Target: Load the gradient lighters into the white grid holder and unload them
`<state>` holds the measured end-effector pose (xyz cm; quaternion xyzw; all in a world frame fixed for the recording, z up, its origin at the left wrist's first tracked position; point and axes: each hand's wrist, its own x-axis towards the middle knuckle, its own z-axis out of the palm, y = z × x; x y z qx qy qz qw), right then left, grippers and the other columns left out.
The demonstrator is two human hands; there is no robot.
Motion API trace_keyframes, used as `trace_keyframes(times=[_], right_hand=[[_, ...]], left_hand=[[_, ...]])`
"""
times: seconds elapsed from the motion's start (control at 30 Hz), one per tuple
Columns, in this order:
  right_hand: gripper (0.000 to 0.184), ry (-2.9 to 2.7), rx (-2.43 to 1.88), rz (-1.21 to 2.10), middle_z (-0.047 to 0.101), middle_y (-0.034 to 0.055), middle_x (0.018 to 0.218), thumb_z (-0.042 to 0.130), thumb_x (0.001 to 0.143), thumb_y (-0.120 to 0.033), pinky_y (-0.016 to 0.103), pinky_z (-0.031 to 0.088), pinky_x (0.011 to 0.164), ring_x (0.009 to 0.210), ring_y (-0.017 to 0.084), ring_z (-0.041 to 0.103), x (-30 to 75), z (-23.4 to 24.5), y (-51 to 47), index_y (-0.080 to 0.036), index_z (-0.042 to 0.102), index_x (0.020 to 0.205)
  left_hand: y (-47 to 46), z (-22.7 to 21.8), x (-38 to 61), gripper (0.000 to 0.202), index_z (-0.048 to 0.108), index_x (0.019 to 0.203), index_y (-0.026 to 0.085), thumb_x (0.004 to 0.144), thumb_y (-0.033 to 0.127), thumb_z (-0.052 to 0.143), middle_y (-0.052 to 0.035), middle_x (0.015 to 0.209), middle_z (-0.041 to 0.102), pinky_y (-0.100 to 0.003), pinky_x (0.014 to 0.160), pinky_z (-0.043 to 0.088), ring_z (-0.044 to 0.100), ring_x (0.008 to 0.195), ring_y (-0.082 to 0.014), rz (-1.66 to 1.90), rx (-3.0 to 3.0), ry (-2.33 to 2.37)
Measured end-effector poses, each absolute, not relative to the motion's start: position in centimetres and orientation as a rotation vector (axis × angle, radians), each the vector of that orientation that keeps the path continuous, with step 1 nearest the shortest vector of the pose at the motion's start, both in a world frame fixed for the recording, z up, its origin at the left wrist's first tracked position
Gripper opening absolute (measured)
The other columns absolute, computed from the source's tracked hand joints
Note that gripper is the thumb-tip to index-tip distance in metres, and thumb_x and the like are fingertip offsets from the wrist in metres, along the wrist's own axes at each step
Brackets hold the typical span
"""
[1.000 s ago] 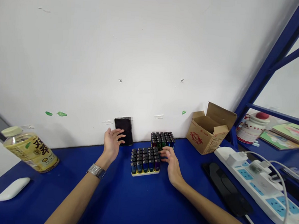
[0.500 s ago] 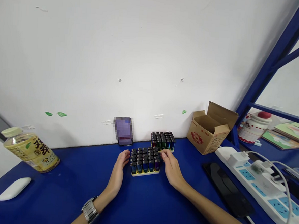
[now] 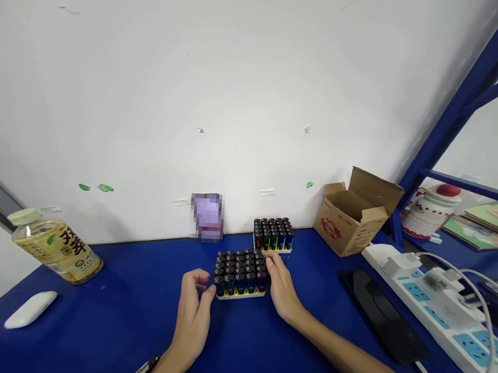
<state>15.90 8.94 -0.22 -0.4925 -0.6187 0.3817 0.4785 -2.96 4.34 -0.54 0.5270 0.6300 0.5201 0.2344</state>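
A block of upright lighters (image 3: 240, 271) stands on the blue desk in front of me. They have black tops and dark blue to purple bodies, in rows on a pale yellow tray (image 3: 242, 296). At the left side of the block is my left hand (image 3: 194, 304), fingers bent, thumb apart and close to the front left corner. My right hand (image 3: 283, 284) lies along the right side with its fingers stretched out, seemingly touching the end lighters. Behind, near the wall, stands a second tray of lighters (image 3: 273, 235) in red, green and blue.
An opened cardboard box (image 3: 343, 220) stands at the back right. Beside it lie a black phone (image 3: 382, 315) and a power strip (image 3: 429, 315) with chargers and cables. A tea bottle (image 3: 57, 248) and a white mouse (image 3: 30, 309) are at left; a blurred-out upright object (image 3: 208, 218) leans by the wall.
My left hand has come toward me and turned, its thumb now near the front corner. The front block of lighters sits slightly closer to me. My right hand stays beside it.
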Motion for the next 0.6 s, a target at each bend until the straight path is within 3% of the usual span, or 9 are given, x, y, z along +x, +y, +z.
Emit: trace_keyframes(times=[0.13, 0.23, 0.33, 0.43, 0.53, 0.6], right_hand=[[0.032, -1.501, -1.2, 0.944, 0.064, 0.0066, 0.102, 0.031, 0.093, -0.042, 0.034, 0.044, 0.089, 0.098, 0.021, 0.058, 15.9, -0.3, 9.1, -0.021, 0.055, 0.097], [0.033, -1.495, -1.217, 0.958, 0.063, 0.0068, 0.104, 0.031, 0.093, -0.042, 0.035, 0.043, 0.089, 0.099, 0.021, 0.057, 16.0, -0.3, 9.0, -0.021, 0.055, 0.099], [0.033, -1.497, -1.209, 0.97, 0.063, 0.0067, 0.102, 0.03, 0.092, -0.042, 0.035, 0.043, 0.088, 0.097, 0.021, 0.057, 16.1, -0.1, 9.0, -0.021, 0.055, 0.097], [0.033, -1.496, -1.195, 0.975, 0.063, 0.0066, 0.101, 0.031, 0.092, -0.042, 0.034, 0.043, 0.086, 0.095, 0.021, 0.057, 16.1, 0.1, 8.9, -0.02, 0.054, 0.098], [0.032, -1.501, -1.178, 0.981, 0.062, 0.0065, 0.1, 0.031, 0.092, -0.042, 0.033, 0.043, 0.085, 0.093, 0.021, 0.057, 16.1, 0.2, 8.9, -0.02, 0.054, 0.096], [0.032, -1.506, -1.175, 0.988, 0.062, 0.0064, 0.1, 0.03, 0.092, -0.041, 0.033, 0.043, 0.085, 0.092, 0.021, 0.057, 16.1, 0.2, 8.9, -0.02, 0.054, 0.095]], left_hand=[[3.8, 0.0, -2.8, 0.023, 0.054, 0.091, 0.021, 0.084, 0.042, 0.05, -0.0051, 0.086, 0.057, -0.036, 0.067, 0.05, 0.057, 0.082, -0.022, 1.167, 1.806, 1.733], [4.2, 0.8, -2.9, 0.025, 0.048, 0.095, 0.021, 0.085, 0.044, 0.047, -0.006, 0.088, 0.058, -0.03, 0.056, 0.046, 0.058, 0.079, -0.0213, 1.304, 1.76, 1.78], [4.7, 1.5, -3.4, 0.018, 0.042, 0.098, 0.023, 0.087, 0.037, 0.043, -0.0044, 0.09, 0.06, -0.027, 0.053, 0.044, 0.058, 0.067, -0.0166, 1.412, 1.685, 1.827], [5.0, 1.8, -3.6, 0.01, 0.045, 0.086, 0.023, 0.082, 0.032, 0.047, -0.0007, 0.08, 0.058, -0.027, 0.052, 0.043, 0.055, 0.058, -0.0145, 1.181, 1.806, 1.876], [5.0, 1.6, -3.4, 0.015, 0.051, 0.081, 0.023, 0.08, 0.038, 0.051, -0.0006, 0.081, 0.058, -0.027, 0.055, 0.043, 0.055, 0.061, -0.0148, 1.064, 1.948, 1.789], [5.1, 1.5, -3.4, 0.022, 0.05, 0.08, 0.023, 0.081, 0.045, 0.05, 0.0021, 0.071, 0.056, -0.025, 0.05, 0.04, 0.049, 0.052, -0.0126, 1.105, 1.904, 1.778]])
